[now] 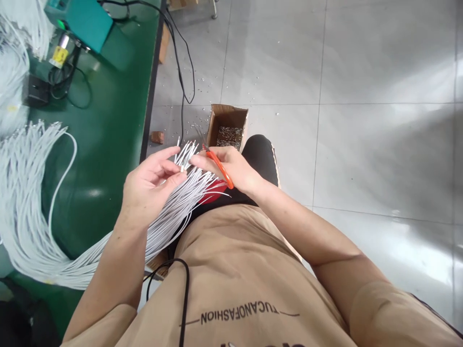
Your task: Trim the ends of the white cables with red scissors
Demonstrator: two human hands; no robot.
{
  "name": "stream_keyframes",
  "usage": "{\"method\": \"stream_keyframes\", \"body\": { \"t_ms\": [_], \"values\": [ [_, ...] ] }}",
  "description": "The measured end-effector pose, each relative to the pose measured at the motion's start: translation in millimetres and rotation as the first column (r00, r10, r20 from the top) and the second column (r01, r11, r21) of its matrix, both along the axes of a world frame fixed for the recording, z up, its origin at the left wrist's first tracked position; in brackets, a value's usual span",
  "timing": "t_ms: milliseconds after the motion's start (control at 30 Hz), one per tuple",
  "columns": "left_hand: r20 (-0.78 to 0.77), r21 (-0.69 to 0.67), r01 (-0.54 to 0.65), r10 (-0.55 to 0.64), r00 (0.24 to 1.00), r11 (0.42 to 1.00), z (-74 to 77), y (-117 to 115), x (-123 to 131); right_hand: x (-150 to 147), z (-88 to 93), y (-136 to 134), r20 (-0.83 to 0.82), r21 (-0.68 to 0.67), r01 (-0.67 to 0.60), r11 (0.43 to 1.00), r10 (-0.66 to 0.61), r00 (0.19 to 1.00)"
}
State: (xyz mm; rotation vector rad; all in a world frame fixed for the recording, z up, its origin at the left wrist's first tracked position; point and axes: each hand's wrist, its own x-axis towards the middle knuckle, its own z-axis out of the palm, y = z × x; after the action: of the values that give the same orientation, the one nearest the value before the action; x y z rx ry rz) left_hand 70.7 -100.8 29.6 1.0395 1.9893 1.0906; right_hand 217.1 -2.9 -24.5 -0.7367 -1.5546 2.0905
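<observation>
My left hand [152, 180] is closed around a bundle of thin white cables [181, 202], whose ends [186, 153] fan out above my fingers. My right hand [231, 166] grips orange-handled scissors [217, 166] and touches the cable ends with its fingertips. The scissor blades [200, 135] point up and left, over the cable tips. The bundle trails down and left across my lap onto the green table [108, 159]. Both hands hover above my knee, just right of the table edge.
A small open cardboard box [228, 126] with metal scraps stands on the tiled floor [361, 120] in front of my knee. A big pile of white cables [21, 202] lies on the table. A teal machine [85, 21] and black cords sit at the table's far end.
</observation>
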Motion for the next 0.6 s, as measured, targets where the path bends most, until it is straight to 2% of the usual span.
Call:
{"method": "stream_keyframes", "body": {
  "t_ms": [67, 167, 267, 333, 400, 467, 533, 600],
  "values": [
    [-0.026, 0.000, 0.010, -0.010, 1.000, 1.000, 1.1, 2, 3, -3, 1.8, 0, -0.127, -0.144, -0.057, 0.988, 0.039, 0.991],
    [-0.047, 0.011, 0.013, -0.012, 0.999, 1.000, 2.4, 6, 6, -10, -1.8, -1, -0.236, -0.261, -0.071, 0.963, 0.008, 0.972],
    [-0.048, 0.025, -0.001, 0.002, 0.999, 1.000, 2.4, 9, 8, -18, -6.4, -3, -0.291, -0.276, -0.050, 0.960, -0.034, 0.956],
    [-0.041, 0.020, 0.001, 0.000, 0.999, 1.000, 1.3, 10, 8, -20, -6.5, -5, -0.287, -0.249, 0.016, 0.968, -0.089, 0.954],
    [-0.077, -0.001, 0.012, -0.012, 0.997, 1.000, -0.5, 10, 7, -20, -3.7, -5, -0.223, -0.163, 0.109, 0.981, -0.145, 0.964],
    [-0.144, -0.021, 0.013, -0.016, 0.989, 1.000, -2.1, 10, 6, -18, 1.1, -5, -0.120, 0.007, 0.203, 0.979, -0.201, 0.972],
    [-0.195, -0.021, 0.004, -0.008, 0.981, 1.000, -2.7, 12, 4, -15, 6.0, -3, -0.038, 0.211, 0.245, 0.946, -0.243, 0.969],
    [-0.217, -0.030, 0.009, -0.015, 0.976, 0.999, -2.0, 14, 2, -13, 9.3, -2, 0.010, 0.387, 0.235, 0.892, -0.259, 0.966]
  ]
}}
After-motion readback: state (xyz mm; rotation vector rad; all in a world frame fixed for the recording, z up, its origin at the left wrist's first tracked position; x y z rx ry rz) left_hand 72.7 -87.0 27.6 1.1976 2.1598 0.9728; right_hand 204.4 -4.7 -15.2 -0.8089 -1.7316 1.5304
